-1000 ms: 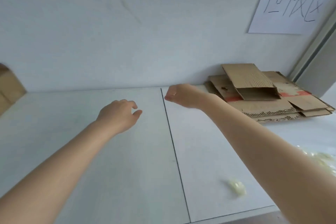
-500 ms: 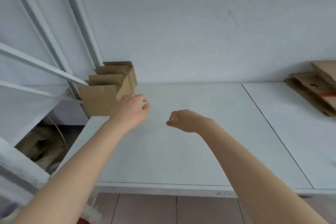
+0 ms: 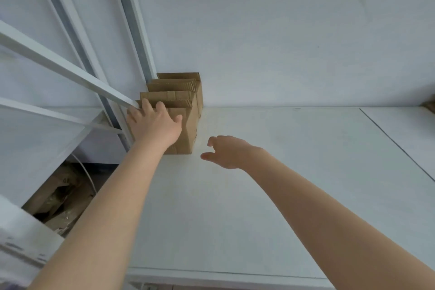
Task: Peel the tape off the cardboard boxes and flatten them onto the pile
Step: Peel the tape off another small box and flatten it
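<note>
Several brown cardboard boxes (image 3: 186, 110) stand upright in a row in the back left corner of the white table (image 3: 259, 183), against the wall. My left hand (image 3: 153, 122) lies spread over the top and front of the nearest box, fingers apart, touching it; a closed grip is not visible. My right hand (image 3: 226, 152) hovers just right of that box, low over the table, fingers loosely curled and apart, holding nothing. A sliver of the flattened cardboard pile (image 3: 430, 105) shows at the far right edge.
A white metal rack (image 3: 70, 70) with slanted bars stands at the left, close to the boxes. Below it, past the table's left edge, lies cardboard scrap (image 3: 61, 200). A seam (image 3: 395, 143) runs across the table at the right. The wall is right behind.
The view has swung left from the flattened pile to the upright boxes. My left hand has reached forward onto the nearest box; my right hand has followed toward it.
</note>
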